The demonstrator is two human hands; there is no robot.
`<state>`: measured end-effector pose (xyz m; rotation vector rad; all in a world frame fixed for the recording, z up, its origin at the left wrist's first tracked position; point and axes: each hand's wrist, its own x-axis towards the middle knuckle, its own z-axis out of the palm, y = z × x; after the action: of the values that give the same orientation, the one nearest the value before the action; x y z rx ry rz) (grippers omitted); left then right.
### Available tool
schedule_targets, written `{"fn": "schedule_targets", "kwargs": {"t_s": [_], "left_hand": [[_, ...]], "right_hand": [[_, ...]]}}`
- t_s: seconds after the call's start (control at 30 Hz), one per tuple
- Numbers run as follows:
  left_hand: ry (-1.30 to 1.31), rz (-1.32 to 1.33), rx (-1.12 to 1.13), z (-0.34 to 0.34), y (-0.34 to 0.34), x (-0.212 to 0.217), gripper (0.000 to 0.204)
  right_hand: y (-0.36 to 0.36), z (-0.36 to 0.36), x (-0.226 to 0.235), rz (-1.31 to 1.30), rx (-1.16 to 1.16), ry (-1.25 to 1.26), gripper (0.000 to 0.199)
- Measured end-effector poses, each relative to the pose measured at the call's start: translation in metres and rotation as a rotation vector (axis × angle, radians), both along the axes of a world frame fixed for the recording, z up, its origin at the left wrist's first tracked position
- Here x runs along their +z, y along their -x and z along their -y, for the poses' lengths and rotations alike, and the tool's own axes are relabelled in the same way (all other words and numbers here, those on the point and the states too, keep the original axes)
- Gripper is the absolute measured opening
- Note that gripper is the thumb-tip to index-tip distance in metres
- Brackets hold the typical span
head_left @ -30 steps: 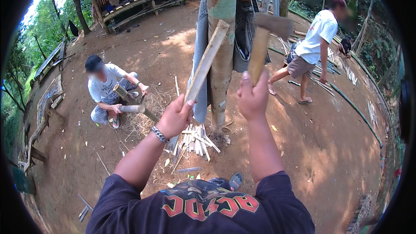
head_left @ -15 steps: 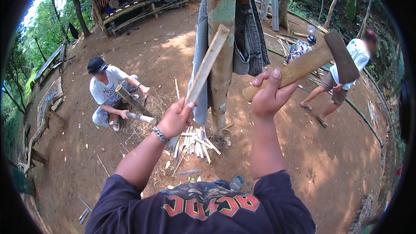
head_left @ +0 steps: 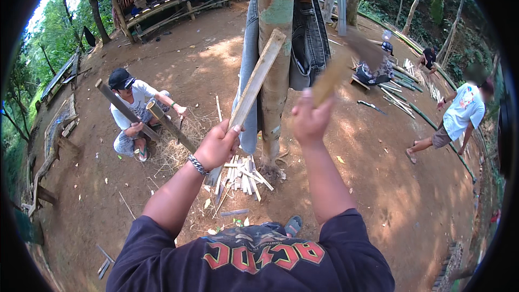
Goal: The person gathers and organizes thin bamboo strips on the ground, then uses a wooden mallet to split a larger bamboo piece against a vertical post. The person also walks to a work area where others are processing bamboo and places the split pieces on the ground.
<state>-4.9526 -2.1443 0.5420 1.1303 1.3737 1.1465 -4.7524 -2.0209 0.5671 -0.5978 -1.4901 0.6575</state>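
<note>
My left hand (head_left: 218, 148) is closed around the lower part of a split bamboo slat (head_left: 258, 78). The slat slants up to the right, its top end in front of a tree trunk (head_left: 277, 19). To the right, my right hand (head_left: 312, 120) grips a hatchet (head_left: 331, 78) by its wooden handle. Motion smears the hatchet, and its dark head is up and apart from the slat. Beneath my hands, a pile of pale split strips (head_left: 247, 177) lies on the dirt at the trunk's foot.
Jeans (head_left: 311, 38) hang against the trunk. At left, a crouching person (head_left: 132, 108) holds a bamboo pole (head_left: 124, 105); another pole (head_left: 170, 127) leans nearby. A person (head_left: 466, 108) walks at right. Behind them are seated people (head_left: 374, 70), bamboo poles (head_left: 405, 83) and a knife (head_left: 372, 107).
My right hand has swung the hatchet left and inward, toward the slat. My left hand keeps its hold almost unmoved. The crouching person's pole has tipped upright, and the walker has moved right.
</note>
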Motion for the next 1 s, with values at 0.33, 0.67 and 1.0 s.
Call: {"fn": "schedule_targets", "kwargs": {"t_s": [0.33,0.67,1.0], "left_hand": [[0.004,0.014,-0.008,0.002,0.004,-0.001,0.022],[-0.129,-0.31,0.033,0.001,0.006,-0.016,0.027],[-0.341,-0.602,0.22,0.077,-0.005,-0.025,0.018]], "right_hand": [[-0.002,0.018,0.039,-0.541,-0.082,-0.211,0.037],[-0.019,0.054,-0.074,0.013,0.047,0.572,0.02],[-0.036,0.118,-0.103,-0.266,0.058,0.514,0.023]]}}
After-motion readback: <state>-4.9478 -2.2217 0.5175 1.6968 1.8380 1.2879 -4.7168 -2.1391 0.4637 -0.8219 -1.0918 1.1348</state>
